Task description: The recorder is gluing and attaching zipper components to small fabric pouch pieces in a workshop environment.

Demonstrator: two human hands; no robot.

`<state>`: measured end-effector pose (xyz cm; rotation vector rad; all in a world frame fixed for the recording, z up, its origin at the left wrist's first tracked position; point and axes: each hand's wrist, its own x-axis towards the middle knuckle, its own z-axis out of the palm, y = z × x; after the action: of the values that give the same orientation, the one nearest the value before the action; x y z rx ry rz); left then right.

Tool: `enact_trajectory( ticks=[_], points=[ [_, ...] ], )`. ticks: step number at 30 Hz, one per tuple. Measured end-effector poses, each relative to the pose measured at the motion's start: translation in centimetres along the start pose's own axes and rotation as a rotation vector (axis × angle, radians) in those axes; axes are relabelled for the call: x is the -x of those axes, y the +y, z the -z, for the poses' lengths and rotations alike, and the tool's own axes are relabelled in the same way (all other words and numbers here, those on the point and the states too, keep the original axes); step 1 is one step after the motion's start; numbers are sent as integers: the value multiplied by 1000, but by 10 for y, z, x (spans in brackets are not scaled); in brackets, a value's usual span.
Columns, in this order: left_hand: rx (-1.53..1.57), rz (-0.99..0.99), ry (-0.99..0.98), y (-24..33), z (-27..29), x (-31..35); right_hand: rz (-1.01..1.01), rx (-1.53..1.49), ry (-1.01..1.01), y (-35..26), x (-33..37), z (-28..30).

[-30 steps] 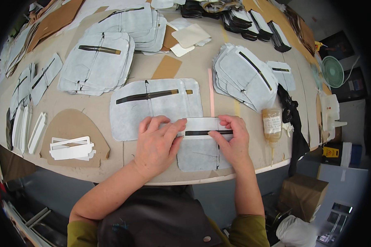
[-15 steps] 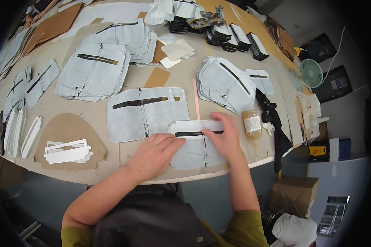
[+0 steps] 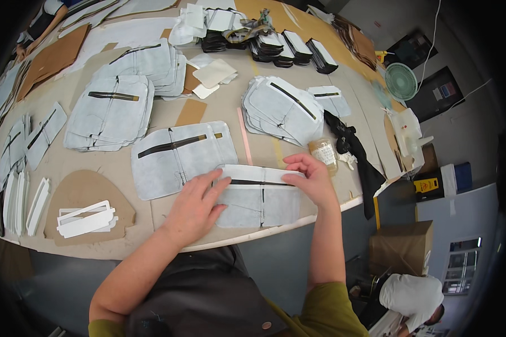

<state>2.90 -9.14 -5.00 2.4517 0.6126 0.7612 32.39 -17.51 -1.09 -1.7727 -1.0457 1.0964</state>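
Note:
A pale grey fabric panel lies near the table's front edge, with a dark strip across it and a thin dark line running down its middle. Along its top runs a white strip. My left hand rests flat on the left end of both, fingers spread. At the other end, my right hand bends its thumb and fingers around the white strip's edge; the exact grip is partly hidden. Just beyond my left hand lies a larger grey panel with a dark zipper-like strip.
Stacked grey panels stand left, another stack right. A labelled jar and black cloth are near my right hand. White frames lie on a brown template. Two other people are partly visible.
My left hand has spread its fingers at the panel's left end. The white frame around the dark strip now shows only as a band above it. The whole view has shifted.

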Motion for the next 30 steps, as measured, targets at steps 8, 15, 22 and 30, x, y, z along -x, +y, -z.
enact_trajectory(
  ticks=[8,15,22,30],
  points=[
    [673,459,57,13,-1,-28,242,-589,209,22,20,-21],
    [878,530,-18,3,-15,-25,166,-549,333,37,16,-41],
    [803,635,-76,-6,4,-12,134,-497,227,32,26,-50],
    [-331,218,129,10,31,-3,38,86,-78,0,40,-48]
  ],
)
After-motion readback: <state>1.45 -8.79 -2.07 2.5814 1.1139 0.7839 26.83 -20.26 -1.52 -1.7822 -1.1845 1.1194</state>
